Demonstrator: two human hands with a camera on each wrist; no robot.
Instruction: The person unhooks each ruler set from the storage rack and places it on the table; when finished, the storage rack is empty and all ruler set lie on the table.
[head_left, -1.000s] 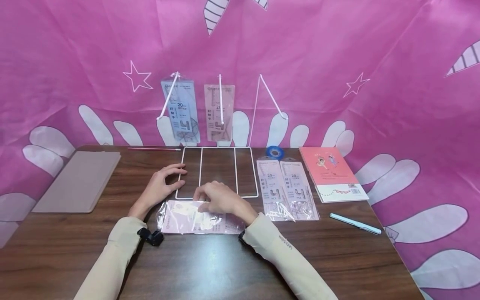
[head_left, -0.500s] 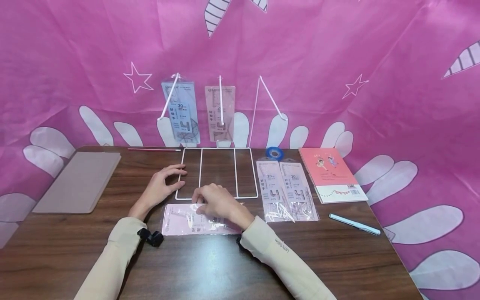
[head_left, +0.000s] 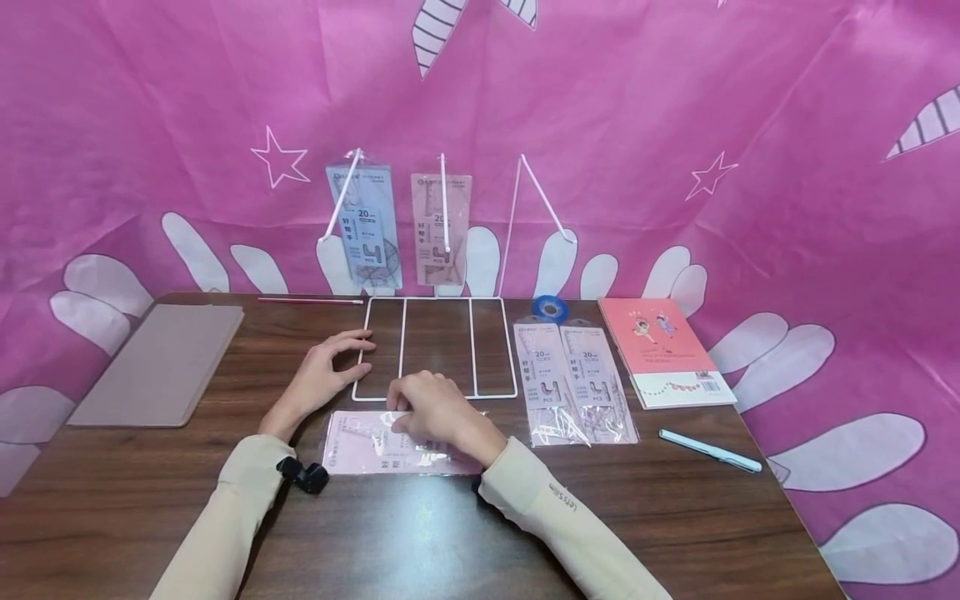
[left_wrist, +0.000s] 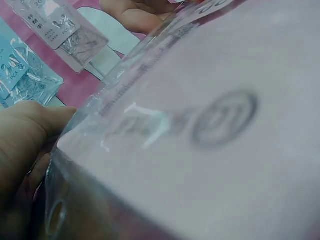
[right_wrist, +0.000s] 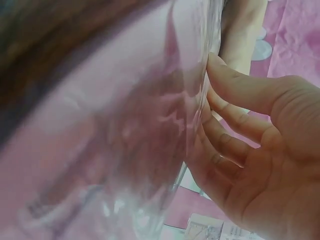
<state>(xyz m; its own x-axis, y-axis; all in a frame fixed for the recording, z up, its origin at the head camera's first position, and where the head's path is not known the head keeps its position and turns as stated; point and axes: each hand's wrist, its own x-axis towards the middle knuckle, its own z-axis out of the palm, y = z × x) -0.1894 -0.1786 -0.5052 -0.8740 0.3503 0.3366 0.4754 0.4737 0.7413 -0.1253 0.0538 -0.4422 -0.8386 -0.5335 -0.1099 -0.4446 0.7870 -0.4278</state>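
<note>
I list: left hand point(head_left: 322, 373) — fingers spread at the rack point(head_left: 473, 346), presumably steadying; right hand point(head_left: 435, 410) — touching pink packet point(head_left: 358, 443), pinch unclear.

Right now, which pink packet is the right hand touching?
The pink packet lying crosswise in front of the rack; two others lie lengthwise beside it, another hangs from its middle hook.
</note>
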